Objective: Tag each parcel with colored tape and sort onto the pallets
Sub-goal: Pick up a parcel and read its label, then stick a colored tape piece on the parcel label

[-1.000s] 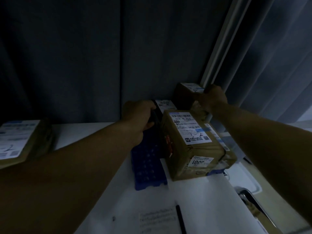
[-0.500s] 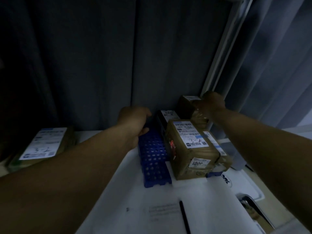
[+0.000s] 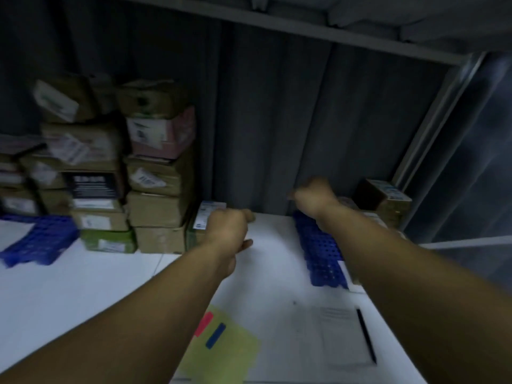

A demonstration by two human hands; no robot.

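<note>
My left hand (image 3: pixel 228 231) hovers over the white table (image 3: pixel 83 286) with loosely curled fingers, holding nothing, just in front of a labelled parcel (image 3: pixel 205 217). Holding nothing that I can see, my right hand (image 3: pixel 313 196) hangs above the far end of the right blue pallet (image 3: pixel 318 250). A brown parcel (image 3: pixel 385 198) sits at that pallet's back; my right arm hides the others. A yellow sheet (image 3: pixel 221 356) carries a red tape strip (image 3: pixel 203 324) and a blue tape strip (image 3: pixel 215 335). A second blue pallet (image 3: pixel 41 239) lies at the left.
A tall stack of cardboard parcels (image 3: pixel 158 176) stands against the dark curtain behind the table. A printed paper (image 3: pixel 338 333) with a black pen (image 3: pixel 365 336) lies near the front right. A metal frame post (image 3: pixel 432 126) rises at the right.
The view has swung left, so the parcel stack and left pallet show. Both hands have left the parcels on the right pallet and moved left; the left hand is beside a labelled parcel.
</note>
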